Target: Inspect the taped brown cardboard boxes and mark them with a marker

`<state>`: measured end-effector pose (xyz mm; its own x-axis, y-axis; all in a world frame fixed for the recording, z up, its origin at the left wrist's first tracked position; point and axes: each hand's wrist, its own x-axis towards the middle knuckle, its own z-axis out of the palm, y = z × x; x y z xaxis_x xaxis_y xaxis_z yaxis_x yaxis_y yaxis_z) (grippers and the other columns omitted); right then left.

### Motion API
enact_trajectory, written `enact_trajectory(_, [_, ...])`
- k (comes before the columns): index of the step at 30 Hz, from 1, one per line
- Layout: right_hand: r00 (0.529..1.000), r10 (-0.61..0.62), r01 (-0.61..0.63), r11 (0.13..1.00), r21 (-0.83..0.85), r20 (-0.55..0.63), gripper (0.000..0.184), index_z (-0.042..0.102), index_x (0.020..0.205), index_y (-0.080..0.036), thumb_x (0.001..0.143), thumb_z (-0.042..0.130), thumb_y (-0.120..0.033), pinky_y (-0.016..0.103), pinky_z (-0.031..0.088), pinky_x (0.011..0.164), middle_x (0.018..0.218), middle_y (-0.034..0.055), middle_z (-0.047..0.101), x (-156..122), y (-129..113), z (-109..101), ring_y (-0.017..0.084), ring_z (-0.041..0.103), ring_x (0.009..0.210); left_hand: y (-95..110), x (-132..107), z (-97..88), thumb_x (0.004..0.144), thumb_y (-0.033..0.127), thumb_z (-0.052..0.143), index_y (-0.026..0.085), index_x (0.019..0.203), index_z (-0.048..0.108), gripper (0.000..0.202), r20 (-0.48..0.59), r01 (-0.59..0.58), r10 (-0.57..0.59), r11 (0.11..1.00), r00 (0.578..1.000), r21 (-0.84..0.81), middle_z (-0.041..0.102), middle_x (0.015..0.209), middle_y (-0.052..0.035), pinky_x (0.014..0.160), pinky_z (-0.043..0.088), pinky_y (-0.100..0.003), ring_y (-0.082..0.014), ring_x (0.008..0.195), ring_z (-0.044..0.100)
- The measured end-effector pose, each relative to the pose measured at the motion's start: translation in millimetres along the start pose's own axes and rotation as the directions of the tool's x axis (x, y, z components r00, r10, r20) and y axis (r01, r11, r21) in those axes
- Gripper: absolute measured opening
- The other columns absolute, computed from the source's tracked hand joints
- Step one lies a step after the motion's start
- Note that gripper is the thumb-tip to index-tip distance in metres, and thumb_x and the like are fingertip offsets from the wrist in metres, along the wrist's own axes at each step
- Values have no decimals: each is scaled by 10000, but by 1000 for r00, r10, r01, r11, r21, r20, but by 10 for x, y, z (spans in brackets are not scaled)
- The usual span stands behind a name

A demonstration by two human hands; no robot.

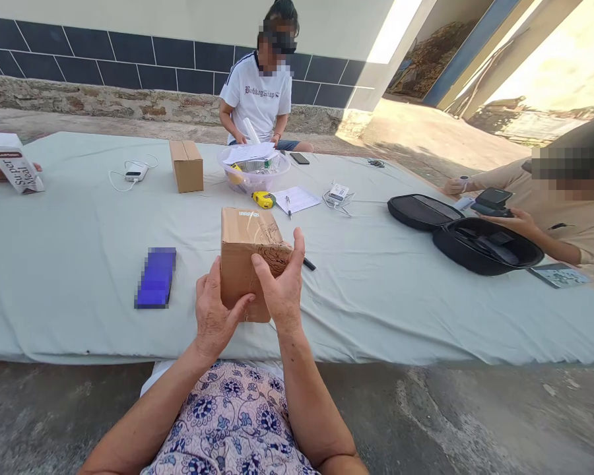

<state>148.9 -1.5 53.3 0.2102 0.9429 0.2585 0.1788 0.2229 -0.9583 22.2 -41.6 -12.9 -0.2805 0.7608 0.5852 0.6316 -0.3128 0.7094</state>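
Between my two hands is a brown cardboard box (240,264), tilted a little, with dark scribbled lines on its top and right side. My left hand (216,310) grips the box's left side, its thumb across the near face. My right hand (283,290) holds the right side, thumb on the near face and index finger raised along the edge. Just right of the box, a black pen or marker (309,264) lies partly hidden on the cloth. A blue-purple, blurred-out flat object (156,278) rests to the left of my hands.
Beyond the box stand a plastic basin (277,179), another cardboard box (188,168), a yellow tape measure (263,200) and papers with a pen (290,208). An open black case (485,247) is at right. People sit across and at right; a hand holds a carton (17,165) at left.
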Motion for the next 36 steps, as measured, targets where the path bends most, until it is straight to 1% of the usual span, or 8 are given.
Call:
enact_trajectory(9, [996,-77,78,997,-15,35,905,184,1636,-321,894,670,-503,494,468,1139,1471,122,551,4,116,81,288,571,1339,-84,37,-7,859,525,755,274,1614,310,911,5,24,-24,1000,1000,-10,624,1345,-153,945,554,-467,-308,1162,593])
enact_trajectory(15, [994,-82,71,986,150,68,915,220,1618,-270,864,707,-448,472,405,1212,1554,144,496,44,268,181,269,507,1438,-217,125,61,838,533,772,276,1618,310,944,-7,88,-88,995,996,-43,588,1430,-165,971,538,-472,-326,1238,565])
enact_trajectory(18, [997,-33,24,993,117,75,893,303,1588,-239,829,727,-444,502,368,1229,1586,160,468,61,440,213,296,449,1490,-346,190,155,839,495,776,275,1625,291,950,-2,123,-124,991,992,-61,561,1476,-165,967,533,-466,-324,1250,555])
enact_trajectory(21, [993,56,-65,994,84,104,835,407,1537,-222,805,727,-467,521,400,1194,1548,168,515,80,633,229,323,488,1452,-460,250,254,851,410,757,278,1624,279,918,-2,148,-148,987,989,-65,560,1486,-152,972,527,-454,-310,1258,551])
enact_trajectory(25, [980,90,-107,991,86,175,703,502,1471,-221,833,675,-462,529,426,1160,1506,149,574,84,832,244,320,549,1384,-537,302,334,842,368,739,243,1580,358,841,-7,184,-184,982,983,-51,606,1415,-154,995,520,-459,-310,1262,555])
enact_trajectory(29, [975,126,-132,991,21,181,681,514,1481,-241,845,654,-442,533,485,1073,1454,141,627,63,946,256,323,611,1307,-589,294,356,840,381,731,230,1514,445,748,35,243,-241,968,970,-62,635,1364,-151,1007,517,-469,-323,1302,550])
enact_trajectory(32, [985,55,-40,995,-94,162,606,556,1453,-245,894,613,-471,459,544,988,1389,125,682,94,1012,206,291,666,1232,-655,250,362,848,383,719,220,1480,477,696,73,287,-281,955,957,-80,649,1353,-147,1023,507,-478,-320,1290,569])
enact_trajectory(36, [1000,6,3,960,-279,31,475,680,1279,-197,950,529,-503,467,482,1070,1339,146,699,272,1107,-4,297,615,1271,-751,194,362,863,344,690,200,1411,531,589,131,315,-304,946,944,-76,669,1336,-143,1046,491,-485,-306,1225,614])
